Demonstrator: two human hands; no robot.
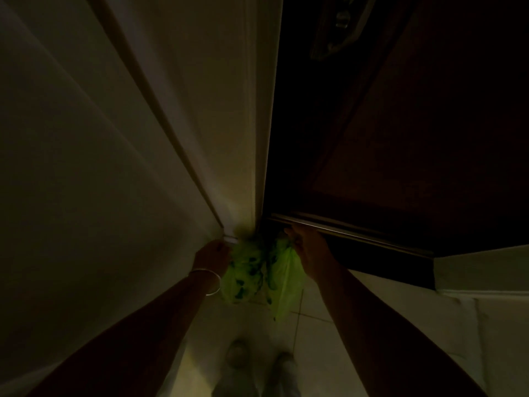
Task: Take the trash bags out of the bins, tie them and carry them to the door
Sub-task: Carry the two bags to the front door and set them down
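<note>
I see a dim corner where a pale wall (114, 138) meets a dark wooden door (400, 124). Two green trash bags sit on the tiled floor (315, 339) right in that corner, at the foot of the door. The left green bag (243, 270) shows dark shapes through its thin plastic; the right green bag (286, 282) lies just beside it, the two touching.

My left hand (213, 255) reaches down to the upper edge of the left bag, beside the wall's base. Its fingers are hidden in shadow and behind the hand's back, so I cannot tell whether they pinch the plastic or only touch it. A thin silver bangle (210, 282) circles that wrist.

My right hand (306, 247) sits at the top of the right bag, just under the door's metal bottom strip (343, 227). Its fingers curl downward at the bag's top, but the view is too dark for me to say if they grip it.

My two feet (257, 359) show blurred at the lower edge.
</note>
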